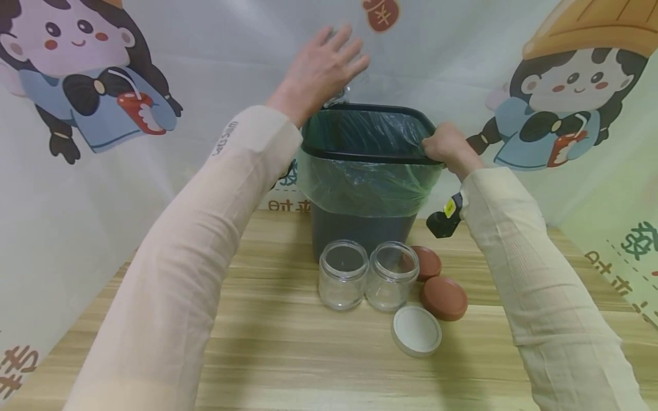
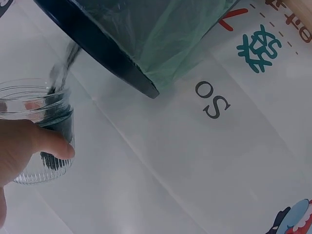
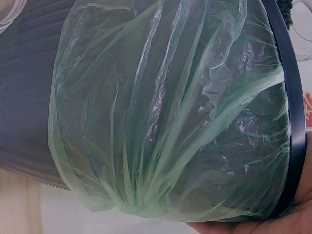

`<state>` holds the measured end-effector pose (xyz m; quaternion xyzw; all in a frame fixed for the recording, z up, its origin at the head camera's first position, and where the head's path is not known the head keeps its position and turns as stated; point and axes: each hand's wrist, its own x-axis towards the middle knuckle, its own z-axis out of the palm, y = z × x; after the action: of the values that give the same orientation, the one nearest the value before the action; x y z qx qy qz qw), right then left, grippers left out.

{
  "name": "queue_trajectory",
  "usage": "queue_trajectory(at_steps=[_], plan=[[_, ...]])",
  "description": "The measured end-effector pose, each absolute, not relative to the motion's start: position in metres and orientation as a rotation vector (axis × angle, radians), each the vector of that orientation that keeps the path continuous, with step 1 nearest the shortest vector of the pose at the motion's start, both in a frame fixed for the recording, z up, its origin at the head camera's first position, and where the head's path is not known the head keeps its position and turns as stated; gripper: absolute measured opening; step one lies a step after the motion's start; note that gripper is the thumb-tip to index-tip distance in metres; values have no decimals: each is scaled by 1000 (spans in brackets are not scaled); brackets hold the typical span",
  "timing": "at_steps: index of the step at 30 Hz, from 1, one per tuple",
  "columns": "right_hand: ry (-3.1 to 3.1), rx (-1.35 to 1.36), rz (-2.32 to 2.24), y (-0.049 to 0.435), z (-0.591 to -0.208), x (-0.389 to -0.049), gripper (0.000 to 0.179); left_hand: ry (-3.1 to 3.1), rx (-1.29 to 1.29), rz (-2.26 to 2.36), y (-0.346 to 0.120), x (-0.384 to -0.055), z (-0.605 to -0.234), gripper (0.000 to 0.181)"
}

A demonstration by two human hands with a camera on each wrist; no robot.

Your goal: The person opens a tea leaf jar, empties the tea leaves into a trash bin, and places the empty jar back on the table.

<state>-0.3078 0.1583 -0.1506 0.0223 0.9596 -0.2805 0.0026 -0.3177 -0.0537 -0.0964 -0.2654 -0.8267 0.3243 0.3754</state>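
My left hand [image 1: 320,71] is raised over the back left of a dark trash bin [image 1: 360,231], gripping a glass jar [image 2: 51,131]. In the left wrist view, the thumb wraps the ribbed side of the jar, and dark loose material [image 2: 62,70] streams between its mouth and the bin's rim. From the head view the hand mostly hides this jar. My right hand [image 1: 446,142] grips the bin's rim [image 3: 294,131] at the right. A thin green bag [image 3: 161,122] lines the bin, its edge folded down over the outside.
Two uncovered glass jars, a left jar [image 1: 343,279] and a right jar [image 1: 390,282], stand before the bin on the wood-grain table [image 1: 277,342]. Beside them lie two reddish-brown lids [image 1: 445,298] and a white lid [image 1: 417,331]. A printed cloth [image 1: 226,68] hangs behind.
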Motion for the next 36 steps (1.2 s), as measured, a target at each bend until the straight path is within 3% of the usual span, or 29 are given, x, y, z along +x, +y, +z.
queue_trajectory(at_steps=[36], plan=[[3016, 5, -906, 160, -151, -306, 37, -1950, -758, 1348, -34, -320, -95, 69]])
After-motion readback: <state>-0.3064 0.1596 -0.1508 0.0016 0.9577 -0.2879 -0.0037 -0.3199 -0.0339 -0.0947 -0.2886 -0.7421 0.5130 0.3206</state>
